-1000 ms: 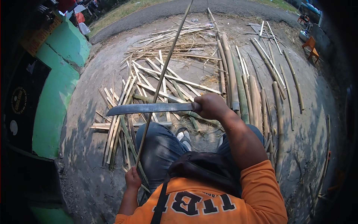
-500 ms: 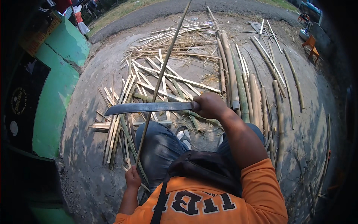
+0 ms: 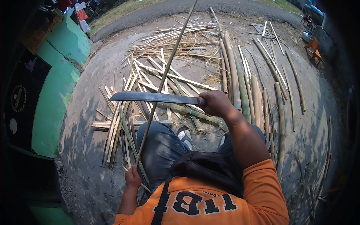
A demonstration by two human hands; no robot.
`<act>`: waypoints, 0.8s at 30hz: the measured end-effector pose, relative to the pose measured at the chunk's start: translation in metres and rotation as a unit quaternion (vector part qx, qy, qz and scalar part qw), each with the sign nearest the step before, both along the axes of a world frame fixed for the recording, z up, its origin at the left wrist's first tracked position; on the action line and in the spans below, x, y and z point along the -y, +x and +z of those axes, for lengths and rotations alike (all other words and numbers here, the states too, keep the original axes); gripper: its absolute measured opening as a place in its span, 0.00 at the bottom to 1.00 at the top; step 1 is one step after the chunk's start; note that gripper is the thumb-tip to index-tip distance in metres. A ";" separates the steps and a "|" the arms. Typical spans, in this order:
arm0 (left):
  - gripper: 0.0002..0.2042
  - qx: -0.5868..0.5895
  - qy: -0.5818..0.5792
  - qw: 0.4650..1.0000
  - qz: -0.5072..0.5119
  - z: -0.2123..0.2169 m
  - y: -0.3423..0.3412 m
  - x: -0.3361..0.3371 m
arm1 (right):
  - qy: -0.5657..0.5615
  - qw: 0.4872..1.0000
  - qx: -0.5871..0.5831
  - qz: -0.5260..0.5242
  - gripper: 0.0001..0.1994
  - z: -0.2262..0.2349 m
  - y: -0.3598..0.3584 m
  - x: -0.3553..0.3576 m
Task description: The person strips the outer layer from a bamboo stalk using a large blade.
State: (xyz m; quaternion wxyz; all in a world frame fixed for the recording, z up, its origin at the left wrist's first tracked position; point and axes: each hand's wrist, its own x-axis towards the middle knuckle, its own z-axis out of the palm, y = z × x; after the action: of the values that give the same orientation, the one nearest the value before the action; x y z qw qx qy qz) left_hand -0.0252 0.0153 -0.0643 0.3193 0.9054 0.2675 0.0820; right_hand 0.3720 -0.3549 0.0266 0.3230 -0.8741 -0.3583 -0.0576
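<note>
My right hand [image 3: 215,102] is closed round the handle of a machete [image 3: 155,97], its long grey blade pointing left. The blade crosses over a long thin bamboo strip [image 3: 170,62], and the two meet or overlap near the middle of the view. Down by my left thigh, my left hand [image 3: 133,177] grips the lower end of that strip. From there it slants up and away, past the top edge of the picture. Below the blade, a heap of pale split bamboo strips [image 3: 119,131] lies on the ground beside my left knee.
Whole bamboo poles [image 3: 233,71] lie lengthwise ahead and to the right. More thin strips [image 3: 176,41] are piled farther off. A green wall [image 3: 56,97] stands at the left. Orange chairs [image 3: 314,50] are at the far right, and a paved road [image 3: 150,18] runs across the back.
The machete and my right hand have moved up the strip, away from me, and slightly right. My left hand keeps its grip at nearly the same spot.
</note>
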 end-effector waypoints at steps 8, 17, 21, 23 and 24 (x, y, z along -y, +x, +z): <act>0.31 -0.016 0.000 1.000 0.006 -0.007 -0.003 -0.002 | -0.011 0.997 0.037 0.064 0.04 0.006 -0.017 -0.016; 0.31 0.012 -0.003 1.000 0.012 -0.003 0.000 0.002 | -0.022 0.999 -0.035 -0.028 0.05 0.008 0.002 0.007; 0.31 -0.012 -0.003 1.000 0.007 -0.007 -0.003 -0.001 | -0.046 0.998 -0.045 -0.022 0.08 0.005 -0.003 0.002; 0.31 -0.006 0.003 1.000 0.005 -0.010 -0.003 -0.002 | -0.061 0.998 -0.032 0.002 0.08 0.006 -0.008 -0.006; 0.30 -0.001 0.008 1.000 0.003 -0.010 -0.003 -0.002 | -0.077 0.996 -0.019 0.026 0.07 0.006 -0.010 -0.008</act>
State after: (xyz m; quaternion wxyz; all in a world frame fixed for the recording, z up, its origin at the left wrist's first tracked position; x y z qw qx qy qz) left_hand -0.0281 0.0170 -0.0740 0.3116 0.9070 0.2703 0.0843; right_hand 0.3618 -0.3465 0.0324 0.2628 -0.8879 -0.3776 -0.0046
